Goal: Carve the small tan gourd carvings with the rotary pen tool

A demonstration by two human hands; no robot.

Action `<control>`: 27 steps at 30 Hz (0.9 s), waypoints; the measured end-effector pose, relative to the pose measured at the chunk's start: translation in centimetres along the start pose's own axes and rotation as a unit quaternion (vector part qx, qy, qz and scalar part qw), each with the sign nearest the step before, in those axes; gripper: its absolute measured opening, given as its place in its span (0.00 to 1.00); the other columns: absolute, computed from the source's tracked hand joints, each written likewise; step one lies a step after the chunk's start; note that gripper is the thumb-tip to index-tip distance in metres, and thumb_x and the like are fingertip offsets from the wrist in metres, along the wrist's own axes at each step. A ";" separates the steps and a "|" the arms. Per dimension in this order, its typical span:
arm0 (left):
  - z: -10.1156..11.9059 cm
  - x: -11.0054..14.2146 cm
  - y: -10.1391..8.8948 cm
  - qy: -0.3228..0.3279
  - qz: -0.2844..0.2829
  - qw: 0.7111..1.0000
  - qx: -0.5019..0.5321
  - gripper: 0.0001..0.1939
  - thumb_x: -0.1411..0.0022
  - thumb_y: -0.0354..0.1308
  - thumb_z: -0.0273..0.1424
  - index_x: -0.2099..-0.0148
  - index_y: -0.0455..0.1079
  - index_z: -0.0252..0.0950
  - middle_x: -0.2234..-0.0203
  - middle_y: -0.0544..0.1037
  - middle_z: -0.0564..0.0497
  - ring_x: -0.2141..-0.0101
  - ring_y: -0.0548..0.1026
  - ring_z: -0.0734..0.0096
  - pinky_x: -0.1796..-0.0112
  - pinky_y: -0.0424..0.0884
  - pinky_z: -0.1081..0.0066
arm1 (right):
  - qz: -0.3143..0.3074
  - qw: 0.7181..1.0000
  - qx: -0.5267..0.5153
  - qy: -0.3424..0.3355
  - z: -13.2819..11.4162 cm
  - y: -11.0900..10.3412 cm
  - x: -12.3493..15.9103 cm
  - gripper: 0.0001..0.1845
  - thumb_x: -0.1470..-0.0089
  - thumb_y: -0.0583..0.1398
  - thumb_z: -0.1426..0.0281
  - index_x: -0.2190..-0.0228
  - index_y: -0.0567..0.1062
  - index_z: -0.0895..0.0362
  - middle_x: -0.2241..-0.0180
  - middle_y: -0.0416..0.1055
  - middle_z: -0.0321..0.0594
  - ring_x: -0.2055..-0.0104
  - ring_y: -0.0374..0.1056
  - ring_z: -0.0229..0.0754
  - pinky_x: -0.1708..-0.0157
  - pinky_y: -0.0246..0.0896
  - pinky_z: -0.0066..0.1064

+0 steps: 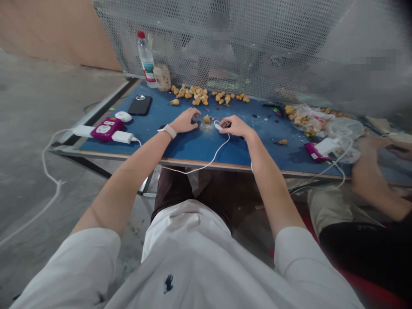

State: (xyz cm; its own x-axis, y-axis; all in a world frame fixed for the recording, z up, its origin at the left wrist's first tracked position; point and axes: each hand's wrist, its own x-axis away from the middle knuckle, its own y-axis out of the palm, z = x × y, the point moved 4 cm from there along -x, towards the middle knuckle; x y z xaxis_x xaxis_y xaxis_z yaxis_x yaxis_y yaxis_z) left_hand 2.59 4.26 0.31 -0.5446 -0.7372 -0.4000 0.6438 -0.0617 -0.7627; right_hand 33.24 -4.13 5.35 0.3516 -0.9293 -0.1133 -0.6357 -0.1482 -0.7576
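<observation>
My left hand (185, 121) hovers low over the blue table with its fingers apart and nothing between them. Just right of it, a small round yellow-tan piece (206, 119) lies on the tabletop, apart from the fingers; pale dust is scattered around it. My right hand (236, 127) is closed around a small white corded device (219, 126), whose exact kind I cannot make out. From it a thin white cable (215, 155) sags over the table's front edge. Dark bits show by the right fingertips, too small to name.
Several similar tan pieces (196, 93) are heaped at the back, near a water bottle (148, 64). Leftward lie a black phone (140, 105) and a purple power strip (106, 129). A mesh panel (209, 47) borders the rear. At right, a co-worker's blurred arm (370, 171) reaches beside plastic bags (309, 118).
</observation>
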 end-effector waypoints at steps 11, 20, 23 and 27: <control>1.2 -2.2 1.8 -0.062 -0.018 0.996 -0.066 0.38 0.27 0.75 0.40 0.21 0.78 0.32 0.31 0.84 0.26 0.29 0.81 0.27 0.23 0.74 0.36 | 0.076 0.971 0.120 0.191 6.4 -4.4 3.3 0.08 0.40 0.80 0.70 0.62 0.88 0.53 0.58 0.90 0.49 0.51 0.87 0.59 0.40 0.82 0.49; 2.8 -6.8 2.7 -0.059 -0.083 0.979 -0.176 0.34 0.20 0.67 0.38 0.18 0.82 0.37 0.25 0.84 0.30 0.24 0.79 0.30 0.23 0.75 0.39 | 0.120 0.961 0.160 0.193 6.7 -3.5 3.4 0.07 0.35 0.78 0.67 0.64 0.86 0.51 0.52 0.94 0.52 0.44 0.90 0.64 0.36 0.83 0.50; 3.2 -6.7 3.9 -0.016 -0.085 0.981 -0.174 0.25 0.20 0.62 0.32 0.29 0.90 0.36 0.34 0.89 0.31 0.31 0.85 0.37 0.26 0.80 0.45 | 0.116 0.958 0.161 0.209 6.8 -4.2 3.9 0.07 0.37 0.78 0.70 0.64 0.87 0.51 0.53 0.94 0.51 0.44 0.90 0.64 0.36 0.83 0.50; 3.3 -5.8 4.0 0.017 -0.036 0.990 -0.135 0.21 0.25 0.66 0.28 0.37 0.94 0.37 0.39 0.92 0.33 0.35 0.88 0.39 0.27 0.82 0.47 | 0.124 0.956 0.160 0.214 6.3 -4.9 4.6 0.09 0.40 0.79 0.71 0.66 0.86 0.51 0.54 0.93 0.51 0.43 0.90 0.65 0.36 0.83 0.51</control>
State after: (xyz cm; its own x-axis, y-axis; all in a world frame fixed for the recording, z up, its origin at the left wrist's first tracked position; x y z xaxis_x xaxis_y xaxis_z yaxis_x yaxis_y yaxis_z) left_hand 10.04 6.09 1.27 -0.6054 -0.7136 -0.3526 0.4372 0.0721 -0.8965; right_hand 42.29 -5.56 4.44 -0.1392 -0.9857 -0.0946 -0.3968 0.1430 -0.9067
